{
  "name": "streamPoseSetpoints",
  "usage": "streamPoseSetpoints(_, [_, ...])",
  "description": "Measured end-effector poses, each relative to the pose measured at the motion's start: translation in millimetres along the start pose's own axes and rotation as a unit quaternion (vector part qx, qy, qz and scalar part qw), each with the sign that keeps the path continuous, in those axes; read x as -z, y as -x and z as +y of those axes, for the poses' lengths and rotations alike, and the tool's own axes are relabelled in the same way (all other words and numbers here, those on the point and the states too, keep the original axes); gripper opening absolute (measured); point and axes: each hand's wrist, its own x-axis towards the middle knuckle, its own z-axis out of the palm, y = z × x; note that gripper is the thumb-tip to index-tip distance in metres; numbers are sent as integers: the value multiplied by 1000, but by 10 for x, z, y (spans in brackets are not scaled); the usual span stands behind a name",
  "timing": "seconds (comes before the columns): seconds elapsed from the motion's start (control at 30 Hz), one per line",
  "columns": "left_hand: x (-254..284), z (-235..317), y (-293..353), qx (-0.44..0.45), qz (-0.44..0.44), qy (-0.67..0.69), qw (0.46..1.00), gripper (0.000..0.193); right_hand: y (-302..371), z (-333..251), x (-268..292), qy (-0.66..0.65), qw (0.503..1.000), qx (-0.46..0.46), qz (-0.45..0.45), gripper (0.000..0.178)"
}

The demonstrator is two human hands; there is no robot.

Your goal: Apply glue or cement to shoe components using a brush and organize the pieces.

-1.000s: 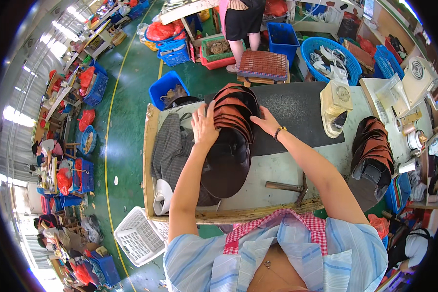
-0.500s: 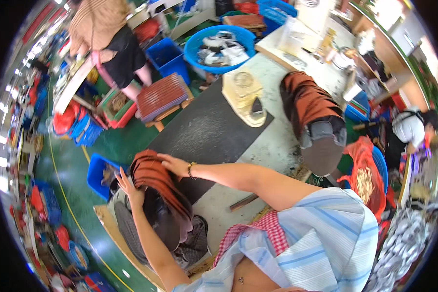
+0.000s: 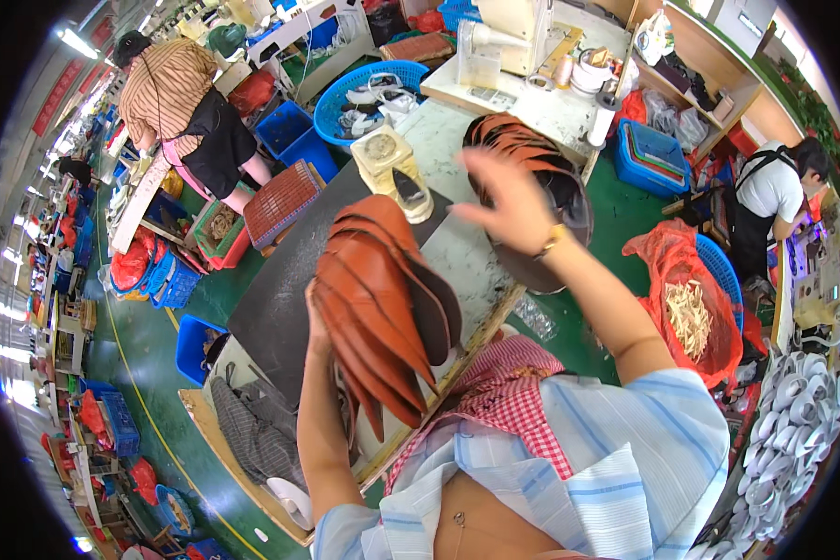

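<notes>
My left hand (image 3: 318,322) grips the near-left side of a stack of brown leather shoe uppers (image 3: 369,289), its fingers partly hidden behind them. The curved pieces are nested, with dark undersides, and held up over the table. My right hand (image 3: 513,201), a little blurred, is open with the fingers spread. It hovers over a second stack of brown and dark pieces (image 3: 504,131) at the table's right side; whether it touches them I cannot tell. Beyond the held stack, a cream block (image 3: 383,154) with a dark pointed pad stands on the black mat (image 3: 294,271).
Dark grey checked cloth (image 3: 252,429) lies at the table's left corner. A blue basket (image 3: 325,107) of shoe parts stands beyond. To the right, a red bag (image 3: 644,247) holds pale strips. One person (image 3: 173,93) works at far left, another (image 3: 770,191) at far right.
My left hand has brought the brown stack up from the left table corner toward the middle. My right hand has let go of it and moved right, over the second stack. The view has shifted.
</notes>
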Motion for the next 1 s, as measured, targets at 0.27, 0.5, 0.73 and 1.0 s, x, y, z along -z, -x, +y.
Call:
streamPoseSetpoints(0.27, [-1386,2,-226,56,-102,145,983,31,470,2467,224,-42,945,-289,-144,98])
streamPoseSetpoints(0.5, [-1715,338,-132,-24,-111,-6,993,20,209,2089,448,128,907,-267,-300,59])
streamPoseSetpoints(0.73, [-1967,-219,-564,-31,-68,-41,996,18,151,2191,339,177,858,-368,-313,63])
streamPoseSetpoints(1.0, [-2451,218,-667,-78,-100,-131,983,23,174,3013,142,56,876,-349,-327,95])
